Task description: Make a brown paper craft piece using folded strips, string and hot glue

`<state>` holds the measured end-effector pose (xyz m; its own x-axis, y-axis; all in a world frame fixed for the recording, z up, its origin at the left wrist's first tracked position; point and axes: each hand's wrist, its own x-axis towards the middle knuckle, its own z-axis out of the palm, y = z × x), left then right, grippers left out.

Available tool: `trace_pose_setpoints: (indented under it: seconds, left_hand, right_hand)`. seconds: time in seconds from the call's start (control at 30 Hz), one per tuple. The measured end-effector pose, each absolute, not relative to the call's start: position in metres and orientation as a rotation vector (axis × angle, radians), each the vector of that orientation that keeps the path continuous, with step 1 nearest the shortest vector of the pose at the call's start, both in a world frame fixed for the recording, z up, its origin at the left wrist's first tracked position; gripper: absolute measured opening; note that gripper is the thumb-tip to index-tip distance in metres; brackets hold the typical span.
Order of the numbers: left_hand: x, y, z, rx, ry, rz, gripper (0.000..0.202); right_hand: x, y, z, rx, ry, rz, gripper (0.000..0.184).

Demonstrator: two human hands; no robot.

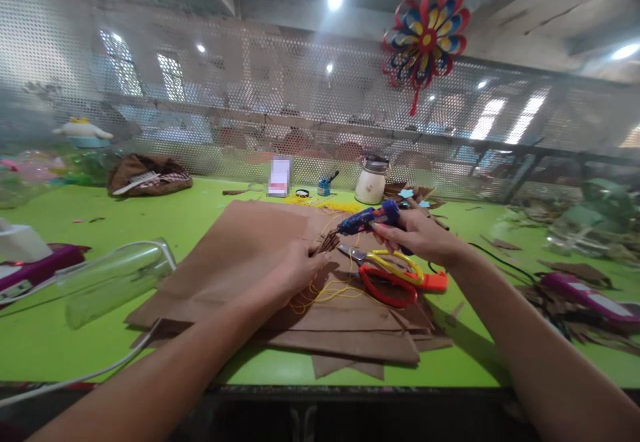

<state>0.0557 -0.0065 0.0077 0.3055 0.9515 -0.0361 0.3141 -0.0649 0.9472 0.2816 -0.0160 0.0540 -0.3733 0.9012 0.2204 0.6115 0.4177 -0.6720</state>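
My right hand [413, 232] is closed round a blue hot glue gun [367, 220], whose nozzle points left. Right at that nozzle is a small bundle of thin brown strips [327, 245], pinched in my left hand [303, 265]. Whether the tip touches the strips I cannot tell. Yellow thread [325, 292] trails loosely below my left hand. Under both hands lie stacked sheets of brown paper [215, 262]. Scissors with red handles [387, 289] rest on the paper below the glue gun, beside a yellow-handled pair [400, 267].
A clear plastic cylinder [117, 285] lies on the green table [260, 365] at left, near a white cable [115, 365] and a purple power strip [55, 262]. Behind the paper stand a phone [279, 177], a small blue jar [324, 187] and a white jug [371, 182]. Another power strip [593, 295] is right.
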Motion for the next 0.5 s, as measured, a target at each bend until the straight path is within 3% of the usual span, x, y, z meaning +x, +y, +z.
trace_pose_setpoints:
  seconds: [0.5]
  left_hand:
    - [0.056,-0.005,0.005,1.548,1.142,0.807,0.017]
  right_hand:
    - [0.275,-0.019,0.054,-1.241,-2.166,0.698,0.031]
